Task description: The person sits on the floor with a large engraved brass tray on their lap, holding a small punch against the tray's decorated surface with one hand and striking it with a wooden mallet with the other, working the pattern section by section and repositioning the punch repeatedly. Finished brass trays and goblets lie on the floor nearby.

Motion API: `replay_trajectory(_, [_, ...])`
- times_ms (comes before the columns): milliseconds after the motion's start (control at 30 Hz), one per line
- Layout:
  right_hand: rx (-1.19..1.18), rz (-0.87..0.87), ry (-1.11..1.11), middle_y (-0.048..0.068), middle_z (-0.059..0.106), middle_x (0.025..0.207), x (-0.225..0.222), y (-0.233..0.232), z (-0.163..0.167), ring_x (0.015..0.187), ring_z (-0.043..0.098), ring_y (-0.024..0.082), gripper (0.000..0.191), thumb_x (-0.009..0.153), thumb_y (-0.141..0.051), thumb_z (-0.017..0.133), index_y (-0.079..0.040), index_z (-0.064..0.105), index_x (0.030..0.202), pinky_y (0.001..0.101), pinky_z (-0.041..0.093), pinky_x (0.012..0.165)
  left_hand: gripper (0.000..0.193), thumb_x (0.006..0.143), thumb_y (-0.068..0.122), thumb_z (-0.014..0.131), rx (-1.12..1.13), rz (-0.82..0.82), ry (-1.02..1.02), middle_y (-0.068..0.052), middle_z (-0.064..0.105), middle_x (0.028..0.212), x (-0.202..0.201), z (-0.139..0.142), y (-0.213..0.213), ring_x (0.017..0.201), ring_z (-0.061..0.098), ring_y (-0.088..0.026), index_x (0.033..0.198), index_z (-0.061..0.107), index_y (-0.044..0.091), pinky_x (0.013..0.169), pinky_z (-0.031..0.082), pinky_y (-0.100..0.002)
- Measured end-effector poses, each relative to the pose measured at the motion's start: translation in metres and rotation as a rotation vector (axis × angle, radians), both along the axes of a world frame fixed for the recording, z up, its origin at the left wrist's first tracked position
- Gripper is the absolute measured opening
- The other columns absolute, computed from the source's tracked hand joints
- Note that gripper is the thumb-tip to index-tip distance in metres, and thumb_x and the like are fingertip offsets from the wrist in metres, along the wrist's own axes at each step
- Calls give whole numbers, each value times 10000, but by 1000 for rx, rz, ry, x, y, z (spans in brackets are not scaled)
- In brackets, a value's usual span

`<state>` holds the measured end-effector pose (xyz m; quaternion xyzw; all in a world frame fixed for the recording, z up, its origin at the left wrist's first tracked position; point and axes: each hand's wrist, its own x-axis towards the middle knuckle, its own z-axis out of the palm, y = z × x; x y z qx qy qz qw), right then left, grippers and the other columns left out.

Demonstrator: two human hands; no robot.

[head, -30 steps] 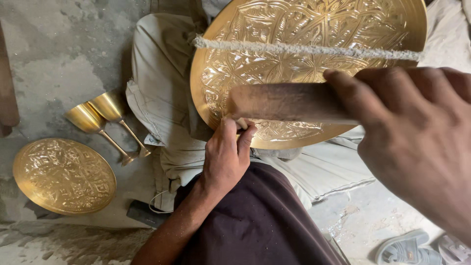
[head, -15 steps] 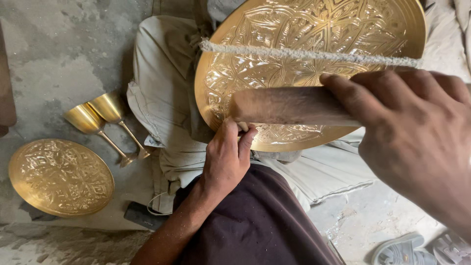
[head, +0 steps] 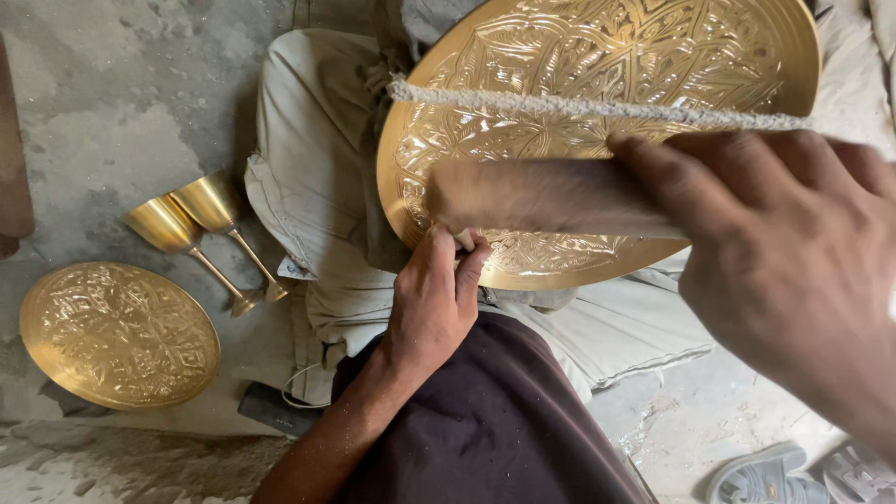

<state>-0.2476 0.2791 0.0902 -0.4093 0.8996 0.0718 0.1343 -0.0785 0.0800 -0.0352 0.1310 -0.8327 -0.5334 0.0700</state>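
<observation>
On our lap, resting against pale cloth-covered legs, we find the large engraved brass tray [head: 597, 121]; all positions below are given relative to this tray.

1. Left hand [head: 434, 299]: it sits at the tray's lower rim, fingers curled around the edge, thumb and fingertips pinching the metal. The grip is closed on the tray and steadies it in a tilted position.

2. Right hand [head: 793, 271]: it is in front of the tray's lower right portion, close to the camera. We see the fingers clenched around a wooden block-shaped tool [head: 551, 196], which extends leftward across the tray's lower face. The tool appears motion-blurred, so we cannot tell whether it touches the engraved surface.

3. Rough grey cord or rod [head: 597, 107]: it crosses the tray's face from left to right, above the wooden tool. We cannot tell what holds it.

4. Left of the tray, on the grey concrete floor [head: 112, 112], two brass goblets [head: 201, 224] lie tilted side by side, touching each other.

5. Further left and below the goblets lies a smaller engraved brass plate [head: 117, 334], flat on the floor.

6. Below and right of the tray, grey sandals [head: 793, 471] lie on the floor.
</observation>
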Motion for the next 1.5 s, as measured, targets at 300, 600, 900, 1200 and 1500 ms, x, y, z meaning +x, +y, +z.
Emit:
replay_trajectory(300, [8, -404, -168, 195, 676, 1204, -2, -22, 7, 1040, 690, 303, 687, 943, -79, 645, -109, 378, 1575, 442, 612, 865, 197, 1043, 74, 653, 23, 16, 66, -152, 635, 1036, 1, -4, -1, 944, 699, -302, 1138, 509, -21, 775, 577, -400])
replay_trajectory(600, [124, -215, -159, 201, 696, 1105, 0, -7, -6, 969, 681, 281, 339, 921, 42, 594, 30, 587, 1260, 402, 583, 828, 216, 1058, 72, 637, 16, 14, 91, -149, 639, 1040, 2, -4, -4, 950, 696, -305, 1198, 506, -29, 805, 577, -400])
replay_trajectory(900, [30, -30, 55, 72, 713, 1169, 4, -26, 7, 1000, 699, 249, 535, 935, -52, 625, -163, 525, 1449, 405, 598, 865, 216, 1022, 93, 684, -60, -17, -74, -157, 636, 967, 3, -2, -5, 867, 683, -310, 1135, 537, -18, 752, 547, -432])
replay_trajectory(1200, [72, 65, 95, 110, 728, 1210, 6, -25, 13, 974, 722, 274, 530, 946, -29, 595, -193, 603, 1450, 437, 600, 899, 192, 1038, 89, 667, -13, 20, -25, -150, 635, 1005, 4, 1, -4, 889, 690, -305, 1090, 514, -15, 737, 550, -410])
replay_trajectory(1500, [-185, -267, -201, 119, 635, 1259, 10, -24, 14, 1027, 666, 267, 577, 919, -87, 564, -128, 459, 1485, 390, 563, 876, 173, 1073, 89, 648, -54, 12, 64, -116, 652, 1066, 7, 0, -2, 950, 690, -289, 1149, 519, 3, 813, 564, -401])
